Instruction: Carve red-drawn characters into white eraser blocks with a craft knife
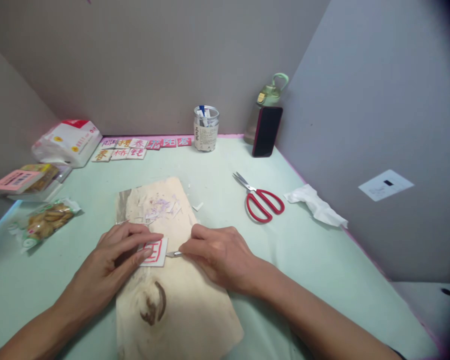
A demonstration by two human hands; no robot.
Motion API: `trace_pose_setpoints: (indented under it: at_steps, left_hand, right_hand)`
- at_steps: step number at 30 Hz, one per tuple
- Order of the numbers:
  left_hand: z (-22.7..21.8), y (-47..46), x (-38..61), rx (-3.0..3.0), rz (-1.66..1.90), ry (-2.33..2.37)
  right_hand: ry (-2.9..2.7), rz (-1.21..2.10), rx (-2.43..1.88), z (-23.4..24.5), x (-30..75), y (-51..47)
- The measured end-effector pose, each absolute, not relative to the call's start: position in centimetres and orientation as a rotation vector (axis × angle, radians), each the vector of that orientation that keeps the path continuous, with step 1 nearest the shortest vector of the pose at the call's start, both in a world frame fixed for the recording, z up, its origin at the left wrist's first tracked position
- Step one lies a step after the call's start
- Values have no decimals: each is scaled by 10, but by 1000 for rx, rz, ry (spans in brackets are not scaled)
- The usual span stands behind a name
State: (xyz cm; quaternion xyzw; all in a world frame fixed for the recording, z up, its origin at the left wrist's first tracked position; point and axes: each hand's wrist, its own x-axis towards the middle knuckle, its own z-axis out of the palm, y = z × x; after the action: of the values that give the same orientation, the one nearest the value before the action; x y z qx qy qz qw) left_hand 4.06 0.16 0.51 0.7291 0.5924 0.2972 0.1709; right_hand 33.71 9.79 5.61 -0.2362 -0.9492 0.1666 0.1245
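Note:
A small white square piece (162,256) with a red character drawn on it lies flat on the wooden board (195,310). My left hand (114,257) holds it at its left side, thumb and fingers resting on its face and covering part of the character. In my right hand (223,255) is a craft knife (174,254), its handle mostly hidden by closed fingers. The blade points left, its tip at or very near the piece's right edge; I cannot tell if they touch. White and purple shavings (161,207) lie on the board beyond my hands.
Red-handled scissors (260,197) lie to the right, near a crumpled tissue (317,206). At the back stand a tin (206,135), a phone (268,132) and a bottle (272,95). Several character tiles (129,150) line the rear; snack packs (50,220) are left.

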Motion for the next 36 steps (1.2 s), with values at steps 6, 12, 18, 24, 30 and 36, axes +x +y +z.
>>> trace_pose_setpoints:
  at_steps: [6,12,18,24,30,36]
  left_hand:
    - [6,1,40,2066,846,1705]
    - [6,1,41,2073,861,1698]
    - [7,1,41,2074,864,1686]
    - [6,1,41,2077,849,1699]
    - [4,1,40,2090,857,1683]
    - [3,2,40,2076,854,1687]
  right_hand:
    - [-2781,432,-653,56,337,97]
    - [-2792,399,-627,56,337,97]
    - [-2777,387,-597,55,338,97]
    - [-2776,399,-594,55,338,97]
    - [-2796,365,-589,56,338,96]
    - [-2791,368,-589,56,338,94]
